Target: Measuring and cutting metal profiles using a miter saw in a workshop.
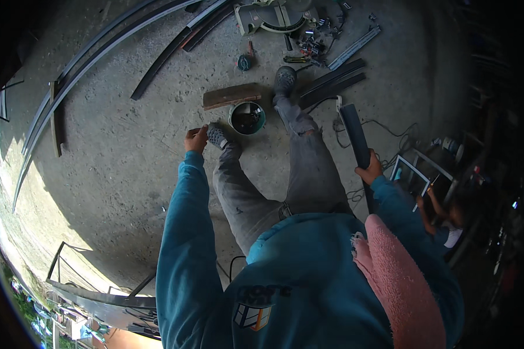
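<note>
My right hand (371, 168) is closed around a long dark metal profile (356, 135), which stands on a slant at my right side, its far end pointing away from me. My left hand (197, 139) is held out beside my left shoe (218, 135). Its fingers are curled in with the tips together; whatever they may pinch is too small to make out. Between my feet stands a round bucket (232, 119) with small dark items inside. A brown wooden block (233, 96) lies just beyond it on the concrete.
Far ahead sits a mitre saw (273, 22), near a utility knife (296, 59) and scattered hardware (313, 45). Dark profiles (335, 81) lie right of my right shoe (285, 80). Loose cable (390, 131) trails right, towards another person (442, 218). Long curved-looking bars (81, 67) lie left.
</note>
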`<act>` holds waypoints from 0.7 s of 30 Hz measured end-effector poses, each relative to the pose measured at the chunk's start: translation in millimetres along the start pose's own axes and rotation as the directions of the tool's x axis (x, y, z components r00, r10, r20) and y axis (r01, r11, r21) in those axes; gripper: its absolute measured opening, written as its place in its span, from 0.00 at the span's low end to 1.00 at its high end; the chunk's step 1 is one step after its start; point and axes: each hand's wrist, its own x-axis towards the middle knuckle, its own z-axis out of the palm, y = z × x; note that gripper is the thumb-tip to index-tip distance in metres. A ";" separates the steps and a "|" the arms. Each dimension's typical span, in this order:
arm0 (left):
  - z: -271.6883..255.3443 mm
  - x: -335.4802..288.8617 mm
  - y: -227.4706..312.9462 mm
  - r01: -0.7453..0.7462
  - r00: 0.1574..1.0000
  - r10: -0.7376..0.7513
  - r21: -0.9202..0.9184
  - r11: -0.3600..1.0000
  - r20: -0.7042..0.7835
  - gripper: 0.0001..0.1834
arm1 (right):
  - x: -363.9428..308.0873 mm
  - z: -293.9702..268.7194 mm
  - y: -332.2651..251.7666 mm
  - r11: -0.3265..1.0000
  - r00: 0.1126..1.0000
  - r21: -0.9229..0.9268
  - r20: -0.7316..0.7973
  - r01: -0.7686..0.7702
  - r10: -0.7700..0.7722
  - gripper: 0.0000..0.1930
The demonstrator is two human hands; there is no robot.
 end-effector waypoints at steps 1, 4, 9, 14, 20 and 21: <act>12.2 25.7 -13.4 0.034 0.999 -0.034 0.028 0.999 0.004 0.27 | 3.7 9.9 7.3 0.997 0.998 0.050 0.011 -0.066 0.066 0.35; 47.6 114.1 -60.1 0.150 0.988 -0.150 0.008 0.989 -0.033 0.31 | 28.2 42.1 77.9 0.976 0.993 0.188 -0.021 -0.111 0.117 0.32; 90.2 227.7 -104.0 0.347 0.819 -0.429 -0.267 0.899 -0.380 0.34 | 91.5 68.7 100.6 0.923 0.967 0.288 0.057 -0.256 0.250 0.32; 85.9 289.0 -138.9 0.251 0.931 -0.362 -0.645 0.722 -0.043 0.30 | 137.0 88.7 157.2 0.861 0.923 0.334 0.161 -0.384 0.349 0.27; 87.1 208.6 -132.1 0.178 0.984 -0.150 -0.548 0.817 0.096 0.18 | 159.5 47.7 165.7 0.933 0.946 0.155 0.037 -0.324 0.322 0.23; 83.5 190.1 -129.9 0.171 0.984 -0.117 -0.534 0.828 0.134 0.16 | 161.8 43.0 156.0 0.926 0.943 0.179 0.048 -0.333 0.330 0.24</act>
